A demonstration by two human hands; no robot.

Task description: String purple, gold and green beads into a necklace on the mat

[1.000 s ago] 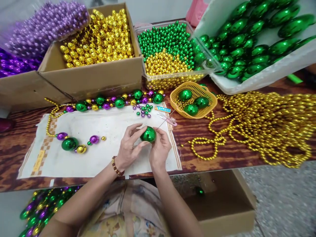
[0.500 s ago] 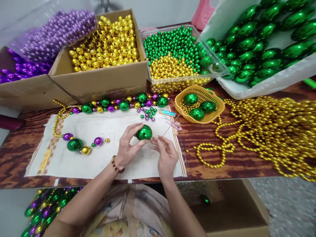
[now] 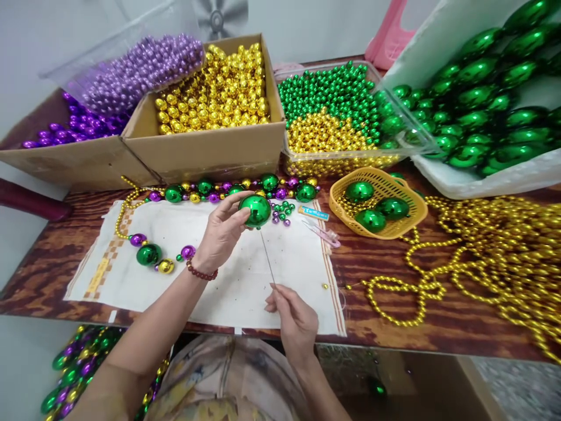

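Raised above the white towel (image 3: 245,286), my left hand (image 3: 221,234) is closed around a large shiny green ball bead (image 3: 255,211), thumb and fingers on its sides. Lower and to the right, my right hand (image 3: 294,318) pinches a long thin needle (image 3: 267,257). The needle slants up from my fingertips to the underside of the bead; how far it enters cannot be made out. Left of my left hand lies a strand with a purple bead (image 3: 138,240), a green bead (image 3: 149,254) and a gold bead (image 3: 166,266). Small loose green and purple beads (image 3: 283,210) rest on the towel.
Behind stand a cardboard box (image 3: 205,146) of gold beads and a clear tub (image 3: 342,156) of green and gold ones. A yellow basket (image 3: 335,202) holds large green beads. Pink thread snips (image 3: 324,234) lie near it. Gold bead chains (image 3: 504,263) cover the right side.
My right hand has moved down, away from the bead, and the needle now points up to it. My left hand has lifted the green bead slightly. The view has shifted left.
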